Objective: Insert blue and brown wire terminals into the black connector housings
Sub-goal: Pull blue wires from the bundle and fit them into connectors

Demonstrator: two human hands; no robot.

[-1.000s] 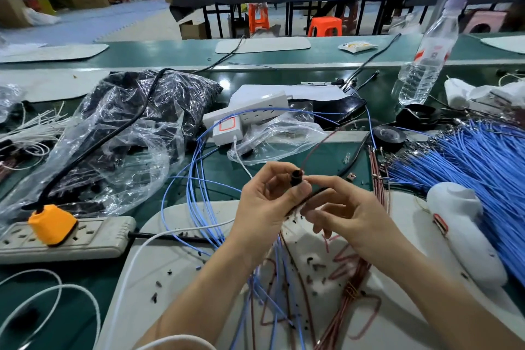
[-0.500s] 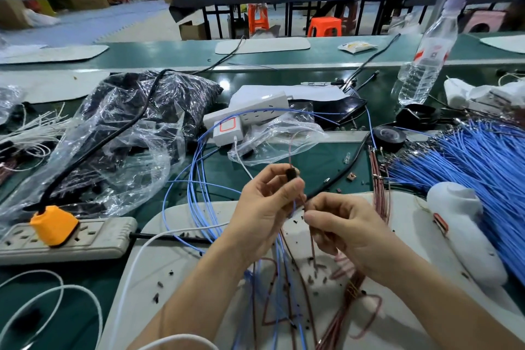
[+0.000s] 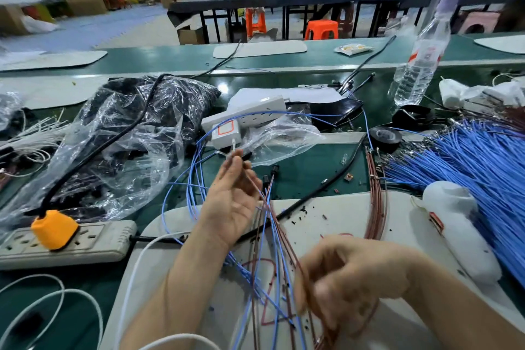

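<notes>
My left hand is raised over the green bench with its palm turned right and its fingers stretched up, blurred. Two small black connector housings with blue and brown wires attached lie just right of its fingers. Looped blue wires pass behind that hand. My right hand, also blurred, sits low over the white mat, its fingers curled down around loose brown wires. A bundle of brown wires lies further right, and a large fan of blue wires beyond it.
A power strip with an orange plug lies at the left. Crumpled plastic bags sit behind it. A water bottle, a black tape roll and a white plastic bottle stand at the right.
My left hand has let go of the black housing and opened, moving up and left. My right hand has dropped toward me onto the brown wires.
</notes>
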